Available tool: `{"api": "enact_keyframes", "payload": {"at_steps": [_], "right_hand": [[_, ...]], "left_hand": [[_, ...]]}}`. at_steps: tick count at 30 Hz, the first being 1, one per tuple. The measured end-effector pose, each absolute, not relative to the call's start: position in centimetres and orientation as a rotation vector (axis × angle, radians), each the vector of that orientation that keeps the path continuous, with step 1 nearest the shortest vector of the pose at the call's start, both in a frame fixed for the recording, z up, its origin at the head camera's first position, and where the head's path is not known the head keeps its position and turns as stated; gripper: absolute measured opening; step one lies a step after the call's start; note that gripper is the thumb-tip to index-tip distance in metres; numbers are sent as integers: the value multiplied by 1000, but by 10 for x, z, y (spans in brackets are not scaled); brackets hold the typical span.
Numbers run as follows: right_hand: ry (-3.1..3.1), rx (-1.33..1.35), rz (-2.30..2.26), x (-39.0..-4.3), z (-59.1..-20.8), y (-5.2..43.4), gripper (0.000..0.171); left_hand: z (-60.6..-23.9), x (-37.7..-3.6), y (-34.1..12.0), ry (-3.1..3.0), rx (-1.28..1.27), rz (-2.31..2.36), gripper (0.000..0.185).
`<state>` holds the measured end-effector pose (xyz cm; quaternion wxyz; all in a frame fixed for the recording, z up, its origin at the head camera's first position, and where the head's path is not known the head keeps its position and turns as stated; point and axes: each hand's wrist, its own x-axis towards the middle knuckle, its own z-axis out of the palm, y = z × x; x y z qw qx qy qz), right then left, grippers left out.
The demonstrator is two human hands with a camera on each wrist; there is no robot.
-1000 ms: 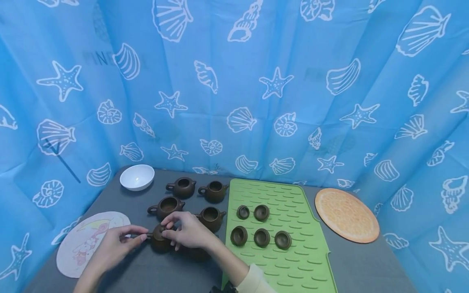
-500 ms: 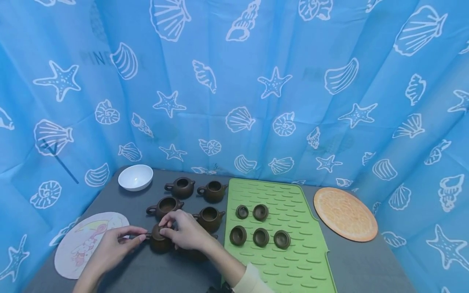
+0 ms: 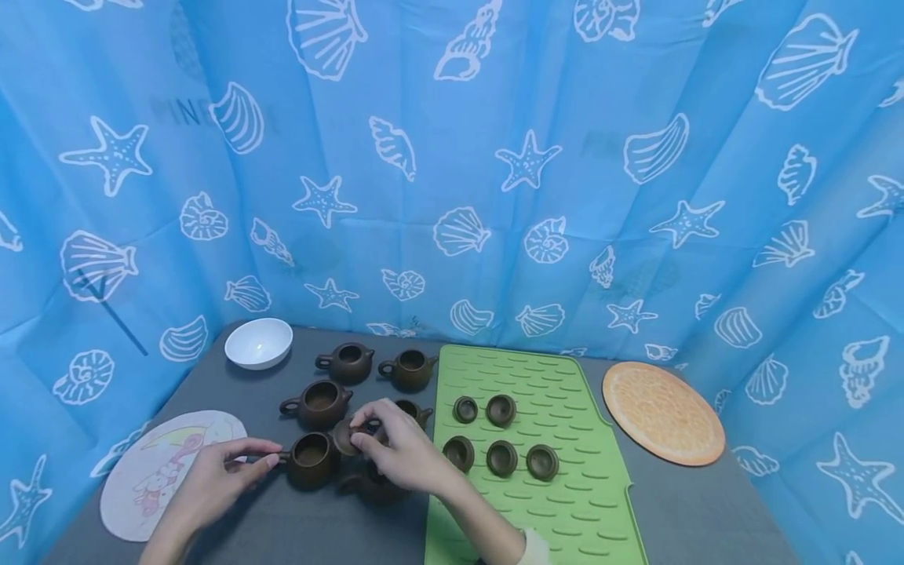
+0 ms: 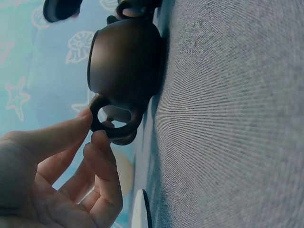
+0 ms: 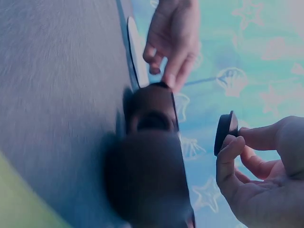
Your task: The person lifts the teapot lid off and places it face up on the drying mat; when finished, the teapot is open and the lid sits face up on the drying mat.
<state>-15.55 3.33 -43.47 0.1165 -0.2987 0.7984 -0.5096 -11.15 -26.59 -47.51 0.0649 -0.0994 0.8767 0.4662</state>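
Note:
My left hand (image 3: 215,479) pinches the handle (image 4: 121,132) of a small dark brown teapot (image 3: 311,463), which stands open-topped on the grey cloth. Thumb and fingertips close on the handle's outer curve in the left wrist view. With thumb and fingers, my right hand (image 3: 402,451) holds a round brown lid (image 5: 223,133), raised to the right of that pot's opening. Another lidless teapot (image 3: 377,488) sits just right of it, partly behind my right hand. More brown teapots without lids, such as one teapot (image 3: 321,406), stand farther back.
A green ridged mat (image 3: 565,510) lies right of the teapots, bearing several upturned lids (image 3: 502,458). At the back left is a white bowl (image 3: 259,344). A pale round placemat (image 3: 134,502) lies left; an orange round placemat (image 3: 664,412) lies right. A blue curtain (image 3: 452,157) surrounds the table.
My right hand has lifted the lid off the teapot and moved it to the right, uncovering the pot's opening. The left hand has stayed at the handle.

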Motion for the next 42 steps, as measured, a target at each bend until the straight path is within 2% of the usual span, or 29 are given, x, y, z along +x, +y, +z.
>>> {"api": "enact_keyframes", "payload": {"at_steps": [6, 14, 21, 29, 42], "right_hand": [[2320, -802, -1564, -158, -425, 70, 19], [2259, -788, -1642, -167, -415, 123, 46], [2155, -697, -1726, -175, -409, 165, 44], [2303, -623, -1730, -187, -411, 213, 52], [2277, -381, -1656, -210, -450, 280, 51]], "left_hand": [[-475, -112, -266, 2659, -309, 1382, 27], [-475, -114, -265, 2654, -310, 1371, 28], [-476, -114, -267, 2668, -299, 1347, 28], [-476, -115, -266, 2663, -302, 1351, 28], [-475, -110, -264, 2679, -283, 1362, 26]]}}
